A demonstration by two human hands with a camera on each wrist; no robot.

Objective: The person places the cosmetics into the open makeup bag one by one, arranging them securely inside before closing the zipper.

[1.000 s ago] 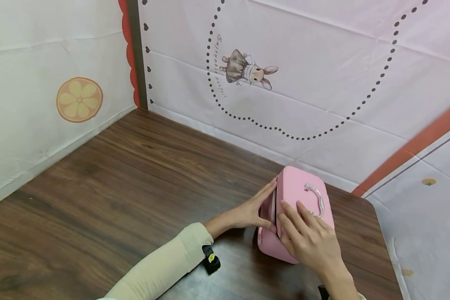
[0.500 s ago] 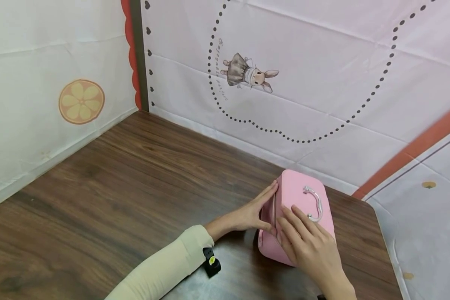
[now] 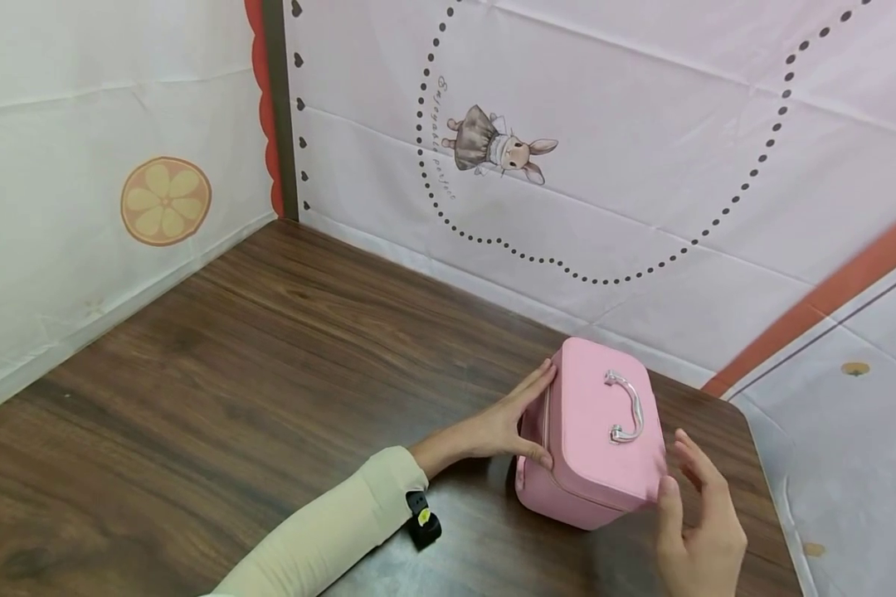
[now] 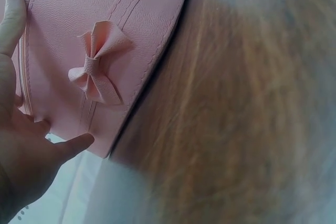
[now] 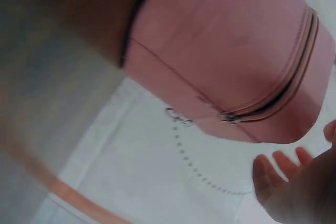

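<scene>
A pink case [image 3: 608,423] with a silver handle [image 3: 630,406] on its lid stands at the right of the table. Its lid is down, and a bow [image 4: 100,66] decorates the side facing my left hand [image 3: 496,427]. That hand spreads across this side, thumb near the close corner and fingers at the far one, touching the case with fairly straight fingers. My right hand [image 3: 702,522] hovers off the near right corner, fingers loosely bent, holding nothing. In the right wrist view, a zipper slider [image 5: 230,118] sits at one end of the visible zipper track.
The dark wood table [image 3: 269,373] extends left from the case. Printed cloth walls [image 3: 605,207] stand behind and on both sides, the back one close to the case. A black wrist strap device [image 3: 422,521] hangs at my left sleeve.
My right hand has moved from the lid's front edge to beyond the case's right corner. The dark gap under the lid's edge has closed. My left hand has stayed in place.
</scene>
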